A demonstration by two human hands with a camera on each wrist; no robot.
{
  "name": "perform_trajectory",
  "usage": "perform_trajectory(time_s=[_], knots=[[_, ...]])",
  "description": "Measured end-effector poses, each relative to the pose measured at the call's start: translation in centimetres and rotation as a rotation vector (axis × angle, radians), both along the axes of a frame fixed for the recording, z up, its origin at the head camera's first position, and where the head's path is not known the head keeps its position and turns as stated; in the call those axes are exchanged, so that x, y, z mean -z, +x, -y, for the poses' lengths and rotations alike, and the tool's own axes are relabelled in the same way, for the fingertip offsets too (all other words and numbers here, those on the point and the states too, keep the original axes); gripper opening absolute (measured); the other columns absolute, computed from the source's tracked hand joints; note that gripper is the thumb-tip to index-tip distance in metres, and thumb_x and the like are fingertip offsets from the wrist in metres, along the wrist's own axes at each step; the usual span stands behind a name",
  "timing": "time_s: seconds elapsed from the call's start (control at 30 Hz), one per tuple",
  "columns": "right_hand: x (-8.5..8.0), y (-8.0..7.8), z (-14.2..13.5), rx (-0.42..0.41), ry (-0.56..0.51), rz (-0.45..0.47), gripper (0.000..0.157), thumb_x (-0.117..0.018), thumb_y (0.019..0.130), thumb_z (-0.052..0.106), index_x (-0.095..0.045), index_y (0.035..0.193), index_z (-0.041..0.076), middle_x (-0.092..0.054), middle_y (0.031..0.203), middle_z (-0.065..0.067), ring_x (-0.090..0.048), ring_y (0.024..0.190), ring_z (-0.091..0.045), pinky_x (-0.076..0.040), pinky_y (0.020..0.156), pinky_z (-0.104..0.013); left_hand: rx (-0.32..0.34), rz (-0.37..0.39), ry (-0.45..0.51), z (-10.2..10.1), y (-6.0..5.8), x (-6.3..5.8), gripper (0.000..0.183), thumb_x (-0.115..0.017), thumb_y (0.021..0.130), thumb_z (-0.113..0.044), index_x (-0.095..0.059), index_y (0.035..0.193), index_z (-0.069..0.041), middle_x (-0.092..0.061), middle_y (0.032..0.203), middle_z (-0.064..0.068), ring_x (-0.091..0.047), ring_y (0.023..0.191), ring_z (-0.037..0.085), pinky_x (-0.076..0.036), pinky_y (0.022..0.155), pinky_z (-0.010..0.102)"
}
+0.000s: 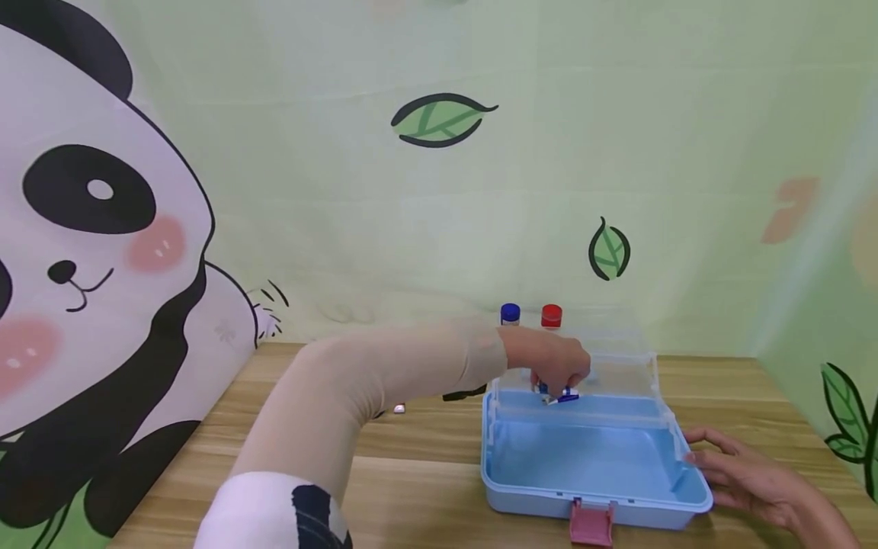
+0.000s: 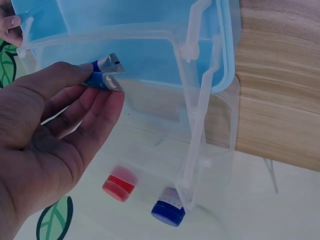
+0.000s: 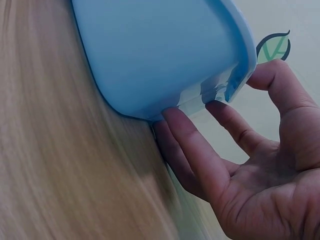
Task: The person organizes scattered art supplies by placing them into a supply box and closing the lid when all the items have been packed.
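Observation:
My left hand (image 1: 559, 362) pinches two small blue tubes (image 2: 106, 72) with crimped silver ends between thumb and fingers. It holds them above the back of a light blue plastic storage box (image 1: 597, 499), near the clear lid (image 2: 145, 105) that stands raised behind it. Nothing shows inside the box's base. On the right, my right hand (image 1: 754, 473) holds the end of the box, thumb at the rim and fingertips against the side wall, as the right wrist view shows. The box's pink latch (image 1: 591, 524) hangs down at the front.
Behind the clear lid stand a blue-capped bottle (image 1: 510, 314) and a red-capped bottle (image 1: 552, 316). Left of the box, a dark object (image 1: 465, 394) and a small light item (image 1: 399, 409) lie partly near my left arm. The wooden table (image 1: 425, 488) meets a printed backdrop.

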State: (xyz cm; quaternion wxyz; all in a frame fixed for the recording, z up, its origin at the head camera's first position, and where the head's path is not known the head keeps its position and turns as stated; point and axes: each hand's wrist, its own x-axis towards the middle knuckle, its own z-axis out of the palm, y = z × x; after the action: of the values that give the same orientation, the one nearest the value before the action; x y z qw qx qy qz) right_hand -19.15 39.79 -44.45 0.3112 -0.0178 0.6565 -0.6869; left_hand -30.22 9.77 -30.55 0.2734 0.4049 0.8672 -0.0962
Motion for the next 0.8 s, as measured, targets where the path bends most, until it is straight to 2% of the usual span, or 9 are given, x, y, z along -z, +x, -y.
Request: perform_trajectory(time_s=[0.4,0.57,0.8], knots=[[-0.1,0.1,0.0,-0.007,0.025,-0.005,0.019,-0.049,0.107,0.016,-0.060,0.115,0.028,-0.064,0.119,-0.003,-0.067,0.109,-0.021,-0.057,0.091,-0.048,-0.009,0.027,0.030,-0.6,0.1,-0.7,0.021,-0.074,0.094,-0.016,-0.062,0.111,-0.014,-0.061,0.106,0.000,-0.064,0.088,0.010,-0.056,0.073,0.020],[-0.2,0.1,0.0,0.007,0.050,0.011,0.017,-0.049,0.107,0.016,-0.059,0.119,0.024,-0.064,0.121,-0.005,-0.066,0.109,-0.023,-0.056,0.091,-0.049,0.030,0.019,0.028,-0.5,0.1,-0.8,0.025,-0.074,0.094,-0.019,-0.063,0.116,-0.012,-0.060,0.106,0.000,-0.064,0.086,0.011,-0.055,0.073,0.019],[-0.3,0.0,0.1,0.014,0.045,0.019,0.016,-0.050,0.106,0.016,-0.059,0.116,0.025,-0.064,0.119,-0.004,-0.066,0.109,-0.023,-0.056,0.092,-0.050,0.036,0.017,0.096,0.8,0.2,-1.7,0.017,-0.068,0.098,-0.025,-0.061,0.108,-0.013,-0.062,0.099,0.002,-0.067,0.084,0.014,-0.057,0.070,0.021]])
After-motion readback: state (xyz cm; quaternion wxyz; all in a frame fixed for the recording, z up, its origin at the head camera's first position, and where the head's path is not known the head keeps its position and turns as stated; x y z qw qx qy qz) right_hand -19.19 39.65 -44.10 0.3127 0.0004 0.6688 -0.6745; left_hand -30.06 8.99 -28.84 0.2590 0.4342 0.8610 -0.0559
